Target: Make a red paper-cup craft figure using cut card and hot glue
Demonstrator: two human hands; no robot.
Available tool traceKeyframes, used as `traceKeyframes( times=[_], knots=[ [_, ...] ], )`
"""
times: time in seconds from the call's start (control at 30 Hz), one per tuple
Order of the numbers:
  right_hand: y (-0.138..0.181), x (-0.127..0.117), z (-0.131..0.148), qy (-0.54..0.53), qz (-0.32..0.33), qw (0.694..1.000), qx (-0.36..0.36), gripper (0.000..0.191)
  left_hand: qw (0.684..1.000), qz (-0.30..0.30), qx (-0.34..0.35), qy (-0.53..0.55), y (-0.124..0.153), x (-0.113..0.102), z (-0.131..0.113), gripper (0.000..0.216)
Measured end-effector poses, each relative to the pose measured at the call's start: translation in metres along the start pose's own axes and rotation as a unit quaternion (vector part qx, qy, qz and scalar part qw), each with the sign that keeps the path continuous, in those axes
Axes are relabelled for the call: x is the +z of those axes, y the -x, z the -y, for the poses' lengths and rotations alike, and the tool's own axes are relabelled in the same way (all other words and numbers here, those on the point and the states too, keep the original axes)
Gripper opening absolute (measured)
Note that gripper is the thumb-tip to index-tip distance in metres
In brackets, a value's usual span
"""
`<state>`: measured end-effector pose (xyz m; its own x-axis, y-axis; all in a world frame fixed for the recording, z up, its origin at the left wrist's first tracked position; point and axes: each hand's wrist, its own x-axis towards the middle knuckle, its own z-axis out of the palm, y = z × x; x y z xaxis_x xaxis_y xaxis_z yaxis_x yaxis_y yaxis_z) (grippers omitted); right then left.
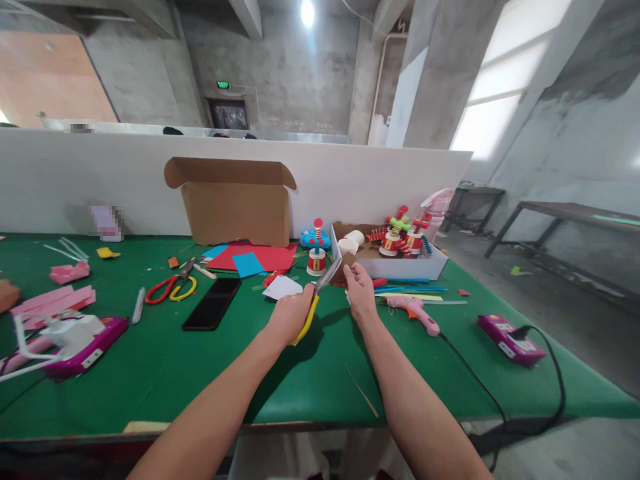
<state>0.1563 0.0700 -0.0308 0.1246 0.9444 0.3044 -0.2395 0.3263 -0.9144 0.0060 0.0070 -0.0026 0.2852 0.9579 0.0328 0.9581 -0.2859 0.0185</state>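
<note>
My left hand [293,312] is wrapped round yellow-handled scissors [309,320], whose blades point up and to the right. Between the fingers of my right hand [359,288] is a small piece of brown cardboard [345,268], close to the blade tips. Whether the blades touch the cardboard I cannot tell. Just beyond the scissors stands a paper cup figure [316,262] in red and white with a red disc on top. A white piece of card [283,288] lies to the left of my left hand.
A white box [415,269] holds several cup figures. A pink glue gun [414,313] lies right of my right hand, its cable running to a purple power strip [511,340]. Leftward are a black phone [213,305], red-and-yellow scissors [173,287] and red paper [270,257]. Another person's hand [7,295] shows far left.
</note>
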Motion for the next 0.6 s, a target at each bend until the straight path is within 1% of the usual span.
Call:
traceKeyframes(
  times=[0.13,0.27,0.43,0.6],
  knots=[
    [0.001,0.0013,-0.0001,0.005,-0.004,1.0,0.003,0.036,1.0,-0.006,-0.007,-0.003,-0.0028,0.0054,0.0018,0.025],
    [0.0024,0.003,-0.0007,0.015,0.01,1.0,-0.005,0.036,1.0,-0.007,-0.013,-0.008,-0.0059,0.0094,0.0029,0.024],
    [0.0023,0.0028,-0.0027,0.025,0.005,1.0,0.003,0.037,1.0,-0.001,-0.015,-0.008,-0.0055,0.0063,0.0019,0.025],
    [0.0013,0.0021,-0.004,0.026,-0.001,1.0,-0.004,0.036,1.0,0.005,-0.013,-0.004,-0.0042,0.004,0.0007,0.026]
  ],
)
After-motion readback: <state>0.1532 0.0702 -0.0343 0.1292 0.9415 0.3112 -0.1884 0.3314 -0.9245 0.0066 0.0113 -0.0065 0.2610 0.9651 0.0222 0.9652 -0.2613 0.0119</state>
